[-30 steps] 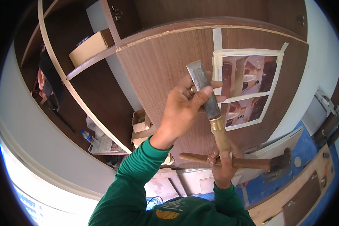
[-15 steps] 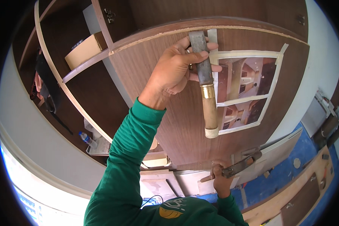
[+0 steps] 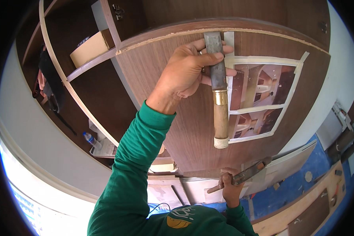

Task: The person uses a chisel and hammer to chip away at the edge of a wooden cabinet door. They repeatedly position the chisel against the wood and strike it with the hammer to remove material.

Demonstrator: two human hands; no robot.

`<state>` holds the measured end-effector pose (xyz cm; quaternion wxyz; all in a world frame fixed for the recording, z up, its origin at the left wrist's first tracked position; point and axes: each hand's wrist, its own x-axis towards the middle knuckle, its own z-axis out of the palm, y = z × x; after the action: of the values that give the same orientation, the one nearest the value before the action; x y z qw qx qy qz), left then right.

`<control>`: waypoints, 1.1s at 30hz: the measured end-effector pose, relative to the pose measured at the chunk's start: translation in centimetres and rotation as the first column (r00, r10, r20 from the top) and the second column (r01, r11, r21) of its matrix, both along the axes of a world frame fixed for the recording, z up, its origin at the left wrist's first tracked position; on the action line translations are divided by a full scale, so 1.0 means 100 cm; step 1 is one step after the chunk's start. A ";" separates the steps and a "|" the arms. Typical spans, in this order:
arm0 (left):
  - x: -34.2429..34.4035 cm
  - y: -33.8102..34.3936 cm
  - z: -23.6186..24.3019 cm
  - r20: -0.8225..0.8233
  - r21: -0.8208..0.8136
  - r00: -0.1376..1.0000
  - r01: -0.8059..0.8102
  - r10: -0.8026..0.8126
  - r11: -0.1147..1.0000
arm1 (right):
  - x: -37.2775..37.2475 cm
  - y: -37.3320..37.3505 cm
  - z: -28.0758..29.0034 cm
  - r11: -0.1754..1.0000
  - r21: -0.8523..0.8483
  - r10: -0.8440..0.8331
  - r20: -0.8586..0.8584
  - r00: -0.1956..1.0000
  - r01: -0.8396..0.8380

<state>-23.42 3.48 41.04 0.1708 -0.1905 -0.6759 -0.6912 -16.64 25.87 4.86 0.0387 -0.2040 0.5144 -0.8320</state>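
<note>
My left hand (image 3: 187, 70) is closed around the grey steel blade of a wide chisel (image 3: 220, 118). The chisel hangs upright, its blade end at the rough edge (image 3: 161, 40) of a wood-grain cabinet panel. Below the blade sit a brass ferrule and a wooden handle with a pale butt. Lower down, close to my body, my right hand (image 3: 233, 190) grips a wooden hand plane (image 3: 249, 173) with a cross handle. The plane is tilted, its far end up to the right. Whether the chisel blade touches the panel edge, I cannot tell.
Taped photo sheets (image 3: 263, 86) hang on the panel (image 3: 145, 74) right of the chisel. Open shelves at the left hold a cardboard box (image 3: 91, 49) and a water bottle (image 3: 91, 140). Boards (image 3: 291, 161) lean below, by blue floor sheeting (image 3: 281, 198) and a wooden bench (image 3: 314, 208).
The view has shifted slightly, so the panel and chisel appear a little farther right and lower. The chisel hangs a bit straighter. Both hands keep their grips.
</note>
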 end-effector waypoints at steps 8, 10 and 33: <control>0.000 0.003 0.000 0.006 0.022 1.000 -0.013 0.013 1.000 | -0.002 0.012 0.008 1.000 -0.023 0.014 0.028 1.000 -0.013; 0.000 0.002 0.001 0.003 0.026 1.000 -0.016 0.016 1.000 | -0.001 0.015 0.011 1.000 -0.004 0.007 0.012 1.000 -0.007; -0.003 -0.002 0.001 0.007 0.036 1.000 0.017 -0.017 0.999 | 0.012 0.025 0.028 1.000 0.030 0.002 -0.091 0.996 0.001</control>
<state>-23.71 3.32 41.15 0.1658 -0.1908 -0.6624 -0.7053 -15.46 28.37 7.65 0.0183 -0.2413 0.5281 -0.8140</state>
